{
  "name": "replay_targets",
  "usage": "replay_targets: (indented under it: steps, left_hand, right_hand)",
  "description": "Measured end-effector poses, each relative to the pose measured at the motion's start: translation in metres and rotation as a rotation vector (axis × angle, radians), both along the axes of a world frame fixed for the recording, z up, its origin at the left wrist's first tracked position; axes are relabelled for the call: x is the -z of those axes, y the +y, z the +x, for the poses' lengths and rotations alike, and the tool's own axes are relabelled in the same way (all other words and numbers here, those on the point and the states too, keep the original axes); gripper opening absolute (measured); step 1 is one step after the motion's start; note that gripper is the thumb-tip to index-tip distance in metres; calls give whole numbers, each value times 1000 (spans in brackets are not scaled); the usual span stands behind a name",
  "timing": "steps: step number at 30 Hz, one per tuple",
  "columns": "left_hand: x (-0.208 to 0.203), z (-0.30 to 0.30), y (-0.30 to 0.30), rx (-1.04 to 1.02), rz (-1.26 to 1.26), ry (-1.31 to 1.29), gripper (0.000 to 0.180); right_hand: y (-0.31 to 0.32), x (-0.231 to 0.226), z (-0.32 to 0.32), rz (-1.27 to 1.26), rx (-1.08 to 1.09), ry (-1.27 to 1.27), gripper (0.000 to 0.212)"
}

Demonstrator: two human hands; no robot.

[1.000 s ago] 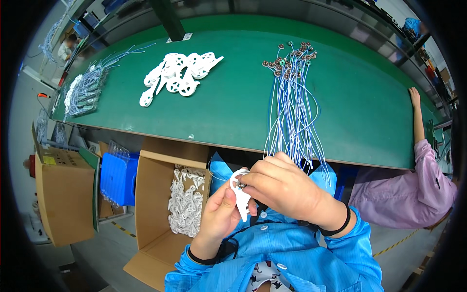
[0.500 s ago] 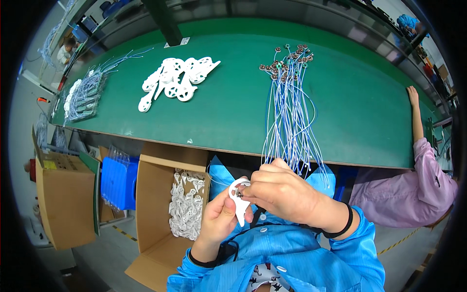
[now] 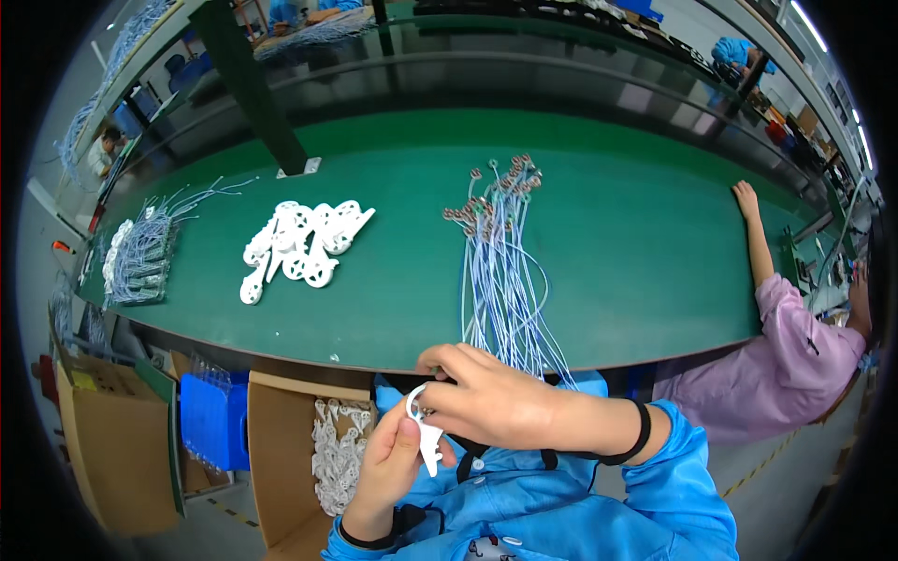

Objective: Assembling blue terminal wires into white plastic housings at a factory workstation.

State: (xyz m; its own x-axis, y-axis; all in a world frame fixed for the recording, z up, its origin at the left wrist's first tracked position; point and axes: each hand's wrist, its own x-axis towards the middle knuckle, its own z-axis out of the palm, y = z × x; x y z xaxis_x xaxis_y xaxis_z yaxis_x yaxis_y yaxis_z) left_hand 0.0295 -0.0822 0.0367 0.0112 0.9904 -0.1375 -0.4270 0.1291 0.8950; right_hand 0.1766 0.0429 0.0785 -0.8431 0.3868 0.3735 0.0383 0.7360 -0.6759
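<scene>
The front edge of the green tabletop curves across just beyond both hands, which work on the person's side of it. Wide bare stretches of green lie between the pile of white parts and the wire bundle, and again from the bundle to the co-worker's arm at the right end. The bundle's blue-and-white tails run past the front edge, near the right wrist, so room there is tighter; an open carton stands close by the left forearm. The white plastic piece is upright before the person's body: a curved, open ring on top, narrowing below to a slim end with small notches along one side. The left hand holds it between thumb and fingers. The right hand has its fingers bunched at the ring; whether they pinch anything cannot be told.
</scene>
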Motion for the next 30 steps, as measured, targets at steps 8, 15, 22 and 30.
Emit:
replay_targets:
  steps: [8, 15, 22, 30]
  left_hand:
    - [-38, -49, 58, -191, 106, -28, 37]
    - [8, -112, 132, -568, 86, 1283, 37]
    - [26, -123, 152, -569, 8, 1609, 43]
    - [26, -107, 137, -689, 99, 1359, 46]
  right_hand:
    - [195, -46, 12, -301, 472, 236, 15]
    - [442, 73, 229, -257, 1491, 22, 29]
    - [428, 92, 207, -27, 1572, -337, 41]
    - [256, 32, 85, 14, 761, -152, 21]
